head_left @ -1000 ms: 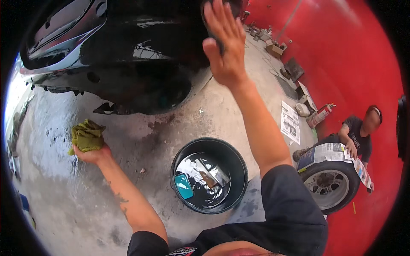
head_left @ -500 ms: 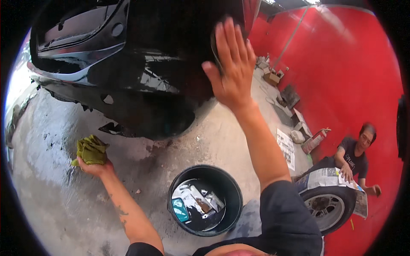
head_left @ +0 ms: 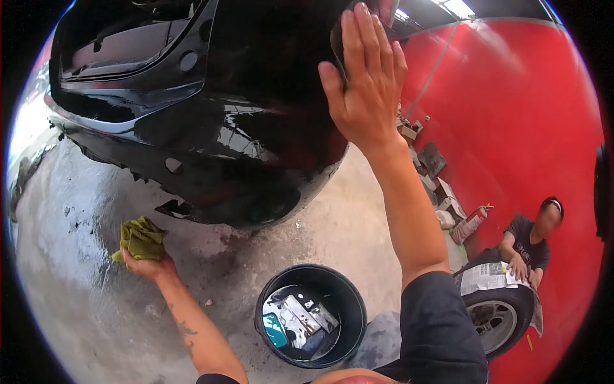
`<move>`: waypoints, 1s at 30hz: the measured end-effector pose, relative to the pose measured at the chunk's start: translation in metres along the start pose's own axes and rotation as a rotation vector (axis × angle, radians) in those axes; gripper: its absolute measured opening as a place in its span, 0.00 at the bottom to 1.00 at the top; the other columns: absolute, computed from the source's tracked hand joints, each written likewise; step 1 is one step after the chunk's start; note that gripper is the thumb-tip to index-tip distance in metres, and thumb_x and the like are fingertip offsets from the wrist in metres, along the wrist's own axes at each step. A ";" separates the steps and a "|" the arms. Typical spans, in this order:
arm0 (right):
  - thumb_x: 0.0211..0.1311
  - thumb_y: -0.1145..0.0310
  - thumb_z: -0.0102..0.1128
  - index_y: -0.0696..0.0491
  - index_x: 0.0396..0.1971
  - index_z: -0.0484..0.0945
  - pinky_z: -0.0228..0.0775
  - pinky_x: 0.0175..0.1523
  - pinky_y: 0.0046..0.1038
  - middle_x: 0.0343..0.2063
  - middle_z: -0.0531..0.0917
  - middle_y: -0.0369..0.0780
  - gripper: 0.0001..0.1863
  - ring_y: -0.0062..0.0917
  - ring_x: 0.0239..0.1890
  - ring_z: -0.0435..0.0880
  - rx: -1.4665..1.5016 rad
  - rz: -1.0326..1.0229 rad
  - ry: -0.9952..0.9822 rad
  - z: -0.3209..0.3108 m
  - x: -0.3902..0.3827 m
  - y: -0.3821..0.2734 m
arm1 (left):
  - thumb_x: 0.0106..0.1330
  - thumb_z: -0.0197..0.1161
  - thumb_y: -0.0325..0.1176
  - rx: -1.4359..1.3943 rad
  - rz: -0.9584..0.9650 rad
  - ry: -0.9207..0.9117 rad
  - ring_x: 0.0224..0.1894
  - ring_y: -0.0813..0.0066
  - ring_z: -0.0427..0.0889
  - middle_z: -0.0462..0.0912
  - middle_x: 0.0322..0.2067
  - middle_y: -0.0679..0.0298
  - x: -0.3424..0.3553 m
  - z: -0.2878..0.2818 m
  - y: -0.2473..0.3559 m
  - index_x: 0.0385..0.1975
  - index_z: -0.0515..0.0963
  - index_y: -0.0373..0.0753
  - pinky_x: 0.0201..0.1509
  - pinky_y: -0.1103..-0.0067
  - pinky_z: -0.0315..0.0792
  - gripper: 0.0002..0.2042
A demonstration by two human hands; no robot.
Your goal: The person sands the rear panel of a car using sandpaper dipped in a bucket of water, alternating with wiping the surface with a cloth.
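A glossy black car body with a cut-out opening fills the upper left. My right hand lies flat on its upper right edge, fingers stretched out, over a dark shape that I cannot make out. Lower left, above the concrete floor, my left hand grips a crumpled olive-green cloth. Below the car, between my arms, stands a black bucket of liquid, with a teal rectangular item and several pale pieces in it.
At right, another person crouches against the red wall, hands on paper over a wheel. A red cylinder, boxes and clutter line the foot of the wall. Concrete floor lies below the car.
The view has shifted, so the car, bucket and wheel sit lower in it. My right hand has moved rightward along the car. My left hand still holds the cloth.
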State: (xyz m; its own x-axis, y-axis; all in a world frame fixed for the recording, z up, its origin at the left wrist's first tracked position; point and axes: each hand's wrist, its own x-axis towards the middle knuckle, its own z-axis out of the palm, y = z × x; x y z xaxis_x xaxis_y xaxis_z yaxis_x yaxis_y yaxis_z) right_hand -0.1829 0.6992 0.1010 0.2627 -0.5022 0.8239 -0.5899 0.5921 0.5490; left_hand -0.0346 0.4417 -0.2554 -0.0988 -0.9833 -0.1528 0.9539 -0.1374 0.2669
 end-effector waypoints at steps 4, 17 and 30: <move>0.58 0.58 0.59 0.55 0.68 0.63 0.49 0.70 0.48 0.69 0.64 0.44 0.38 0.34 0.71 0.60 -0.027 0.013 0.069 0.012 0.029 -0.019 | 0.73 0.40 0.52 0.027 -0.021 -0.014 0.58 0.52 0.77 0.76 0.58 0.56 -0.002 0.000 0.000 0.62 0.70 0.40 0.59 0.55 0.71 0.28; 0.56 0.62 0.58 0.55 0.67 0.66 0.49 0.72 0.50 0.68 0.67 0.46 0.36 0.40 0.70 0.63 -0.043 -0.026 0.066 -0.002 0.026 -0.016 | 0.71 0.41 0.53 -0.009 0.014 -0.002 0.58 0.51 0.77 0.76 0.58 0.54 0.007 -0.005 -0.002 0.62 0.70 0.38 0.59 0.53 0.72 0.29; 0.62 0.64 0.52 0.52 0.70 0.61 0.48 0.74 0.47 0.71 0.63 0.45 0.35 0.44 0.73 0.59 0.209 -0.043 0.041 0.005 0.010 0.021 | 0.71 0.41 0.52 0.058 0.026 -0.005 0.56 0.51 0.78 0.78 0.56 0.54 0.003 0.000 0.003 0.60 0.72 0.38 0.57 0.54 0.73 0.28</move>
State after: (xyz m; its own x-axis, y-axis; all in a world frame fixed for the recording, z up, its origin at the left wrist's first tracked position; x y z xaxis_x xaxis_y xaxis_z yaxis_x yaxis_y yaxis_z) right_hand -0.1963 0.7036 0.1204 0.3198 -0.4954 0.8076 -0.7218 0.4247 0.5464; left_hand -0.0321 0.4388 -0.2547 -0.0754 -0.9872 -0.1404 0.9382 -0.1179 0.3254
